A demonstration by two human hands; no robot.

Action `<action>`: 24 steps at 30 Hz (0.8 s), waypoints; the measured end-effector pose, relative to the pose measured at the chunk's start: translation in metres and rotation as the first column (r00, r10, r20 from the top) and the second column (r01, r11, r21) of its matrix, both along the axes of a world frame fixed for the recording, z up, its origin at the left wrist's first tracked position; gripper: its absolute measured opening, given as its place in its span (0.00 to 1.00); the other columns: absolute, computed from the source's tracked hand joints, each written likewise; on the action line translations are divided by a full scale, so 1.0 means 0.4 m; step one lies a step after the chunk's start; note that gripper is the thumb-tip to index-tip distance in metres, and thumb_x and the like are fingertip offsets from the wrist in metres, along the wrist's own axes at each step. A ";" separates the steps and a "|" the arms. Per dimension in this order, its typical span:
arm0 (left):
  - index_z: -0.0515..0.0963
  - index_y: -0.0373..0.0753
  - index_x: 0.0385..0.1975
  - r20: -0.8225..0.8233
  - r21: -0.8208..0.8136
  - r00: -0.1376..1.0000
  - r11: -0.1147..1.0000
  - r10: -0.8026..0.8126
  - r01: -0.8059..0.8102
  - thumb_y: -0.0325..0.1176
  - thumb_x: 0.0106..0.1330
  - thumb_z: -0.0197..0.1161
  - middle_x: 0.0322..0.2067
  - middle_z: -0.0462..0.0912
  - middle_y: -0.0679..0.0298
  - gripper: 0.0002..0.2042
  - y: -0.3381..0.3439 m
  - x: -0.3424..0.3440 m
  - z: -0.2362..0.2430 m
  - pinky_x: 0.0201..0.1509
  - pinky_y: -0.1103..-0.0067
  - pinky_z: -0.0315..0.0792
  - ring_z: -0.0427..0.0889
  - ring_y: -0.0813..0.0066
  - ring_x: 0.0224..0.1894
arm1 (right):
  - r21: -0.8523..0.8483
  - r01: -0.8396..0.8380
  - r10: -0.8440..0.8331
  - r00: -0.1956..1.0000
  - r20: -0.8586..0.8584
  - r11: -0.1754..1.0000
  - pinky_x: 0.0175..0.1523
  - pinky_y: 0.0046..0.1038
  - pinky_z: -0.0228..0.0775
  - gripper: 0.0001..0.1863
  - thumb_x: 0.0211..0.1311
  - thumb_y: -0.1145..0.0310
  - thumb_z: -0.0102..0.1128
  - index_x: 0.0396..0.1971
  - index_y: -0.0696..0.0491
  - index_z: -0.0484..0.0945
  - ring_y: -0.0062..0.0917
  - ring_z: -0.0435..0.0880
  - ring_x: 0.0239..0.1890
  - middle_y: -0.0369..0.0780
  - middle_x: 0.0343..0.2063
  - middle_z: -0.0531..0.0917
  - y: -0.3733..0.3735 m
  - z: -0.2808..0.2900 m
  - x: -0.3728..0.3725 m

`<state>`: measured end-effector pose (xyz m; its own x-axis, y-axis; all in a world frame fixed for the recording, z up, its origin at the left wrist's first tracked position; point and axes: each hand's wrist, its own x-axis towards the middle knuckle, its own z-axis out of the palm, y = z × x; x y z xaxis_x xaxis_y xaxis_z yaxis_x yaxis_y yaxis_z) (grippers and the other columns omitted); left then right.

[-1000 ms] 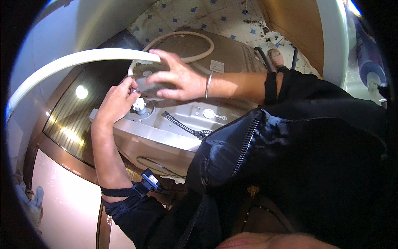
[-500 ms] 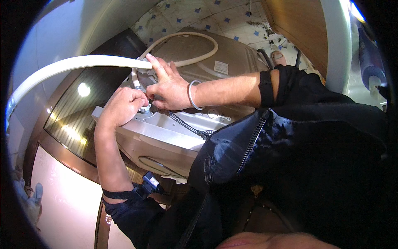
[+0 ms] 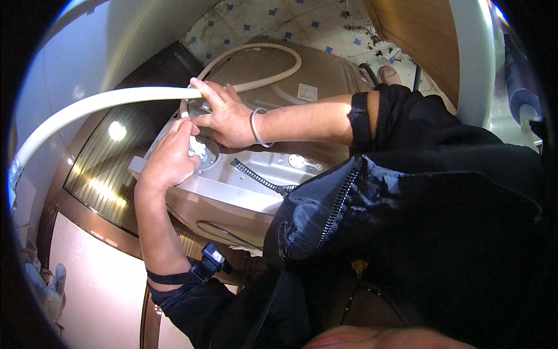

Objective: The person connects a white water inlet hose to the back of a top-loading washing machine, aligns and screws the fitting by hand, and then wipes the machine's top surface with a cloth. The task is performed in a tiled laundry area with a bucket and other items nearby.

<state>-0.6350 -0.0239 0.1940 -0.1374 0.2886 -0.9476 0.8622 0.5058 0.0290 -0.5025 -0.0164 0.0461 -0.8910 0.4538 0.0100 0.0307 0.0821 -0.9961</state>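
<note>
A cream hose (image 3: 110,98) arches in from the left, passes by my right hand and loops back over a metal appliance (image 3: 256,154). Its narrow end comes down to a white plastic fitting (image 3: 197,146) at the appliance's corner. My left hand (image 3: 167,152) is closed beside this fitting, fingertips pinching the narrow hose end just above it. Bent over the hose from the other side, my right hand (image 3: 228,121) has its index finger stretched along the thick part and its thumb close to the left fingertips. The exact pinch point is partly hidden by fingers.
A black perforated strap (image 3: 256,175) lies on the appliance's metal top, beside a round fitting (image 3: 297,161). Glossy dark panels (image 3: 99,168) stand close on the left. Beyond the appliance is a dirty tiled floor (image 3: 285,26); a wooden panel (image 3: 418,41) rises at the far right.
My left fingers have shifted from the white fitting up to the hose end, leaving more of the fitting visible. My right hand has moved slightly left, and the thick hose sags a little lower.
</note>
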 end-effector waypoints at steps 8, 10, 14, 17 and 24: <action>0.68 0.31 0.50 -0.029 -0.153 0.994 0.982 0.106 -0.110 0.21 0.49 0.62 0.40 0.77 0.49 0.25 0.011 -0.007 0.000 0.49 0.67 0.70 0.79 0.53 0.43 | 0.017 -0.078 0.078 0.996 -0.048 0.997 0.64 0.67 0.47 0.26 0.44 0.72 0.66 0.46 0.31 0.81 0.53 0.48 0.69 0.49 0.70 0.42 0.005 -0.018 0.009; 0.67 0.32 0.51 -0.027 -0.143 0.997 0.986 0.078 -0.081 0.21 0.49 0.62 0.40 0.77 0.49 0.25 0.014 -0.005 0.003 0.49 0.67 0.70 0.79 0.54 0.43 | 0.010 -0.066 0.066 0.996 -0.060 0.998 0.64 0.67 0.46 0.26 0.45 0.73 0.65 0.46 0.30 0.81 0.52 0.48 0.69 0.48 0.70 0.42 0.007 -0.022 0.003; 0.68 0.32 0.49 -0.044 -0.130 0.993 0.984 0.114 -0.119 0.22 0.49 0.62 0.37 0.78 0.49 0.24 0.012 -0.005 0.012 0.49 0.69 0.71 0.80 0.56 0.43 | 0.002 -0.095 0.095 0.991 -0.091 0.995 0.64 0.67 0.46 0.27 0.46 0.74 0.64 0.46 0.27 0.80 0.51 0.49 0.69 0.48 0.70 0.42 0.013 -0.033 -0.006; 0.69 0.33 0.47 -0.006 -0.067 0.987 0.984 0.163 -0.163 0.22 0.49 0.62 0.36 0.79 0.50 0.22 0.009 -0.007 0.014 0.49 0.70 0.72 0.81 0.57 0.43 | 0.025 -0.140 0.141 0.986 -0.085 0.990 0.64 0.68 0.45 0.27 0.47 0.74 0.63 0.47 0.27 0.80 0.50 0.49 0.70 0.48 0.70 0.42 0.020 -0.035 -0.002; 0.70 0.36 0.42 -0.154 0.010 0.972 0.984 0.176 -0.177 0.26 0.55 0.60 0.36 0.82 0.51 0.14 0.042 -0.008 0.022 0.47 0.66 0.73 0.83 0.55 0.41 | 0.078 -0.205 0.208 0.978 -0.030 0.976 0.65 0.69 0.42 0.30 0.48 0.73 0.61 0.52 0.26 0.76 0.49 0.47 0.71 0.49 0.70 0.42 0.034 -0.020 0.000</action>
<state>-0.6382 -0.0070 0.2028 -0.3303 0.2431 -0.9121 0.7532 0.6502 -0.0994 -0.5024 -0.0027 0.0382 -0.9638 0.2565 0.0725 -0.0326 0.1567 -0.9871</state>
